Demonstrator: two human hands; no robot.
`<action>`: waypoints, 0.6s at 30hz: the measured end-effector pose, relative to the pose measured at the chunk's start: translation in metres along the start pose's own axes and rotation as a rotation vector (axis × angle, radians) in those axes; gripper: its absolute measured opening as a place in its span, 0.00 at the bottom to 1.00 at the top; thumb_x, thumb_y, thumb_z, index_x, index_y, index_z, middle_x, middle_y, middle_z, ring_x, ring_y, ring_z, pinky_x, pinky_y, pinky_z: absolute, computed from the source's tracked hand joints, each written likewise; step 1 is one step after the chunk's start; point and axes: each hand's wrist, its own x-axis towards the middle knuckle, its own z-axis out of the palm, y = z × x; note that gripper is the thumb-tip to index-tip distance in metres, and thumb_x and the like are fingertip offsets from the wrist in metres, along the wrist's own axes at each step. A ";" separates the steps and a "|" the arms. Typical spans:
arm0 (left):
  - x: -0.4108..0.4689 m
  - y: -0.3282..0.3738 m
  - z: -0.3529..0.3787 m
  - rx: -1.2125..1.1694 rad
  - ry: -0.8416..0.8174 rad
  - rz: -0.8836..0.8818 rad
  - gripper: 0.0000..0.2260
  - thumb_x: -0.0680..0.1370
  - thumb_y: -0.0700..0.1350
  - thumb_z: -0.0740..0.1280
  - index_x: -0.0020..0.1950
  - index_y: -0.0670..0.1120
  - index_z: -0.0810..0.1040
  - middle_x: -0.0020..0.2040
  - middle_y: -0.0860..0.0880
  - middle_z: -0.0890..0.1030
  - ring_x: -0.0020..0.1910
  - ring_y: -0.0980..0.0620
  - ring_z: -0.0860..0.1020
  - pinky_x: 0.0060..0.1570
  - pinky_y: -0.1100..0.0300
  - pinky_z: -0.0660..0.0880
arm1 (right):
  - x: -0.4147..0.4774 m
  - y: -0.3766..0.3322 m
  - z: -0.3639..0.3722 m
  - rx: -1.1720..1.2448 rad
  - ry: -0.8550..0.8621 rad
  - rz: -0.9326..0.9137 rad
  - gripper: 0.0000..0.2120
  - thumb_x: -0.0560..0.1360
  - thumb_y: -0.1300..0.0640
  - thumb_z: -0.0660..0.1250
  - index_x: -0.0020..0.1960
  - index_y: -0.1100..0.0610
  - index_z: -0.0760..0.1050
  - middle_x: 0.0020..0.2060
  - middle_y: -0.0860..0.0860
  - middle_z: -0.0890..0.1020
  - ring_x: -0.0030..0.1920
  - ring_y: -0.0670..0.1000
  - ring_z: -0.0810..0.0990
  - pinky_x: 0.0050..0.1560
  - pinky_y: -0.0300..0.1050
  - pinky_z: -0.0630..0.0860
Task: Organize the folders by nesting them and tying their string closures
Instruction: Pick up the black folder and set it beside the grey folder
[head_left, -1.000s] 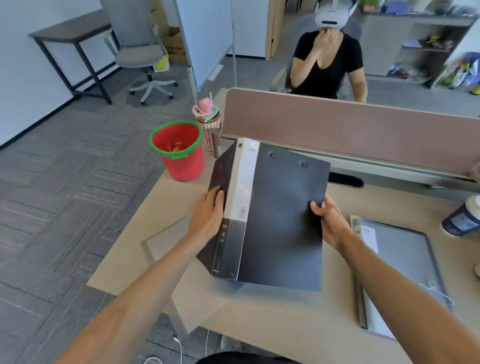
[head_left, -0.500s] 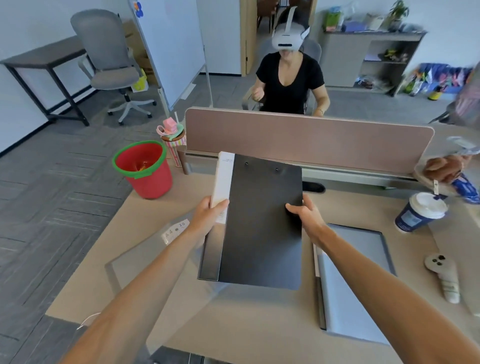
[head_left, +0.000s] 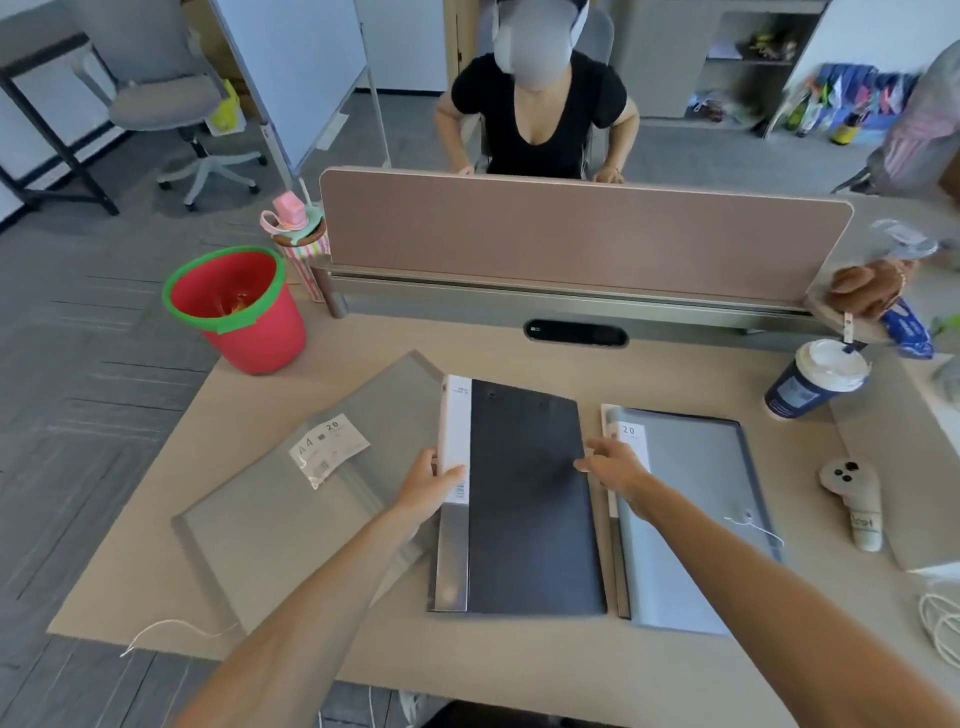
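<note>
A person stands at a desk (head_left: 675, 670), arms reaching forward over three folders. The black folder (head_left: 530, 499) lies flat in the middle and serves as the landmark here. The left hand (head_left: 428, 488) grips its white spine label (head_left: 454, 436), thumb on top and fingers wrapped around the spine edge. The right hand (head_left: 615, 465) hovers at the black folder's right edge with fingers loosely spread, holding nothing; whether the fingertips touch the cover cannot be told.

Left of the black folder, and partly beneath the left forearm, lies a large translucent grey folder (head_left: 291, 519), angled, with a white string (head_left: 171, 631) trailing off its near corner. Just to the right of the black folder lies a blue-grey folder (head_left: 696, 493), its own string closure (head_left: 753, 525) resting loose on the cover. Beyond the black folder, to the far left, stands a red bucket (head_left: 244, 312); to the far right, a paper cup (head_left: 815, 379).

The step seems to be settling the black folder before nesting. To do it well, keep the spine hold firm, square the folder's edges with the one chosen to receive it, and keep both loose strings clear of the opening so that they remain free for tying.
</note>
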 end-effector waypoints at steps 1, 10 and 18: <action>0.004 -0.006 0.001 0.047 -0.021 -0.008 0.19 0.77 0.43 0.68 0.66 0.44 0.69 0.59 0.46 0.78 0.55 0.46 0.78 0.51 0.54 0.76 | 0.001 0.005 -0.002 -0.007 0.022 0.016 0.22 0.76 0.61 0.65 0.70 0.58 0.68 0.64 0.50 0.73 0.65 0.53 0.72 0.68 0.49 0.68; 0.010 -0.003 0.022 0.368 -0.112 0.128 0.21 0.80 0.39 0.61 0.74 0.43 0.66 0.75 0.46 0.66 0.74 0.47 0.65 0.70 0.57 0.62 | 0.002 0.034 -0.038 0.049 0.196 0.019 0.16 0.77 0.59 0.62 0.64 0.56 0.74 0.64 0.53 0.74 0.65 0.56 0.72 0.67 0.55 0.71; 0.009 0.022 0.078 0.556 -0.178 0.286 0.18 0.81 0.42 0.59 0.71 0.48 0.70 0.78 0.49 0.61 0.76 0.49 0.62 0.73 0.54 0.61 | -0.007 0.065 -0.082 0.109 0.312 0.056 0.17 0.74 0.62 0.62 0.62 0.56 0.76 0.53 0.53 0.80 0.56 0.55 0.77 0.61 0.53 0.75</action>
